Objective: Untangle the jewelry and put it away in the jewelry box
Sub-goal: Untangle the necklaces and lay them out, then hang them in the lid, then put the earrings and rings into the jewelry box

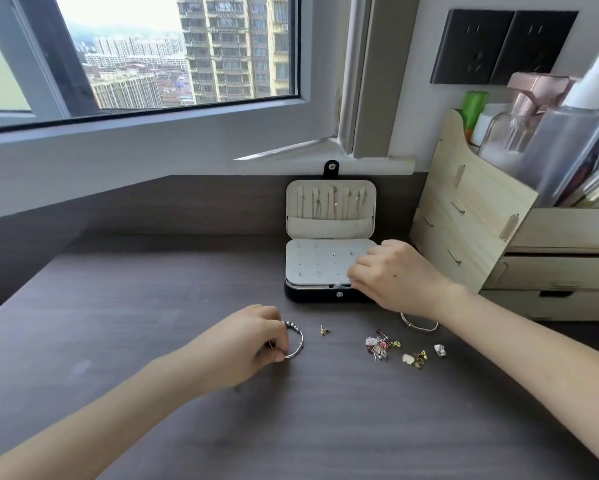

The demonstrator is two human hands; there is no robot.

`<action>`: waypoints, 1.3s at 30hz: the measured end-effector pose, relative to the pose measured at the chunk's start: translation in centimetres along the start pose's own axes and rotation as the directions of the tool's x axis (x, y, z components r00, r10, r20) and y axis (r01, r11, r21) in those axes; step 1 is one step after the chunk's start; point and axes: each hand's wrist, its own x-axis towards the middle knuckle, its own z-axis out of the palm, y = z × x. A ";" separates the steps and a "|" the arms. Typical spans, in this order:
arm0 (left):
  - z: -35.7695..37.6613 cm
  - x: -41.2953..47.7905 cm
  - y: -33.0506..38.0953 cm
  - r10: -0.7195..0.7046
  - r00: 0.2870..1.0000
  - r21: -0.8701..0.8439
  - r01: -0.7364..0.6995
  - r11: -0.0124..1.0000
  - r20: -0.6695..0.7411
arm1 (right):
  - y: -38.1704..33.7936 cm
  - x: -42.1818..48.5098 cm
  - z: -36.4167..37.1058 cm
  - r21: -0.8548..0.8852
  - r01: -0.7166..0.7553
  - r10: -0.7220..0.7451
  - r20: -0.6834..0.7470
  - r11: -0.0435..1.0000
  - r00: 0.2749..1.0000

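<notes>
Our left hand (253,337) grips the beaded bangle (295,341); the jewelry box (312,295) lies ahead-right, our right hand (391,275) pinching its earring panel (319,261).

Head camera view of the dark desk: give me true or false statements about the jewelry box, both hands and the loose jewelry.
1. The black jewelry box with cream lining stands open. True.
2. The left hand grips the silver beaded bangle. True.
3. The right hand rests on the pile of small colourful earrings. False: its fingers are at the box's front right edge, apart from the earrings.
4. The thin chain necklaces lie beside the bangle. False: they hang inside the lid.
5. The pale wooden organiser stands right of the box. True.
</notes>
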 end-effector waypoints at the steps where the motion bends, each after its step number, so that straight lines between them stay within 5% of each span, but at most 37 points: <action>1: 0.0 0.1 0.0 0.020 1.000 0.035 -0.020 0.999 0.001 | 0.0 0.1 0.0 0.012 -0.012 0.012 0.005 1.000 1.000; 6: 0.3 0.0 -0.2 0.196 0.976 0.224 -0.171 0.960 -0.094 | -0.5 0.4 -0.6 0.046 -0.040 0.039 0.034 0.998 0.999; 11: -0.7 0.3 0.5 0.022 0.962 -0.064 -0.041 0.997 -0.273 | -0.2 0.9 -0.7 0.064 -0.089 0.086 0.052 0.994 0.995; 18: -3.1 2.2 0.7 -0.265 0.889 -0.435 0.084 0.897 -0.374 | -0.3 1.3 -1.2 -0.141 0.003 0.011 0.101 0.990 0.995; 24: -4.3 5.7 0.0 -0.330 0.870 -0.617 0.038 0.786 -0.367 | 3.1 4.9 -2.0 -0.138 -0.366 0.352 -0.112 0.920 0.929; 32: -2.8 13.2 -0.2 -0.349 0.903 -0.616 0.130 0.777 -0.250 | 4.1 6.2 -0.4 0.163 -0.629 0.648 -0.112 0.760 0.753; 34: -2.2 15.0 0.0 -0.346 0.911 -0.574 0.164 0.802 -0.224 | 3.4 4.5 -1.6 0.210 -0.668 0.689 -0.037 0.714 0.724; 39: -0.9 17.6 0.0 -0.330 0.908 -0.332 0.237 0.913 -0.259 | 0.9 -1.1 -5.7 0.195 -0.765 0.655 0.415 0.613 0.631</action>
